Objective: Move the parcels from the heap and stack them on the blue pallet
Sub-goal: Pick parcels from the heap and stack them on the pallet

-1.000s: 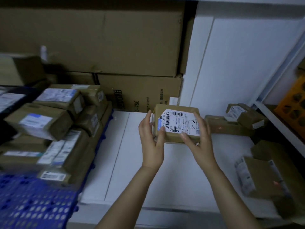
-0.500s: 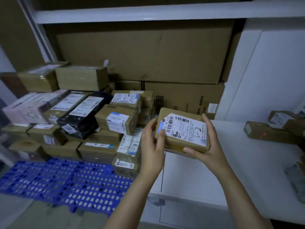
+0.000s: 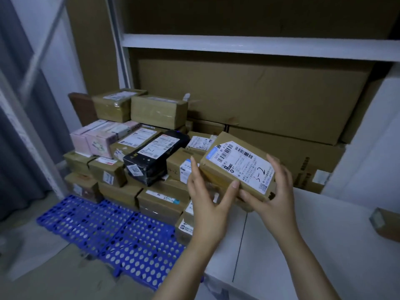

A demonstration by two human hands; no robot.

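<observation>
A brown parcel (image 3: pixel 236 163) with a white label marked "3-2" is in the air, tilted, between both hands. My left hand (image 3: pixel 207 195) grips its near left side with thumb and fingers. My right hand (image 3: pixel 270 191) grips its right end, fingers curled over the far edge. The blue pallet (image 3: pixel 108 232) lies on the floor at lower left. A stack of parcels (image 3: pixel 129 167) covers its back half: brown boxes, a black box (image 3: pixel 155 159) and pink boxes (image 3: pixel 95 139). The held parcel hangs over the stack's right edge.
Large cardboard cartons (image 3: pixel 249 96) fill the shelf behind the stack. A white platform (image 3: pixel 303 245) spreads at right, with one brown parcel (image 3: pixel 385 224) at its right edge. A white shelf board (image 3: pixel 259 48) runs overhead. A grey curtain (image 3: pixel 13 126) hangs at left.
Both hands carried the labelled parcel left, from above the white platform to the right edge of the pallet stack. The view swung left, and the heap at right mostly left the frame.
</observation>
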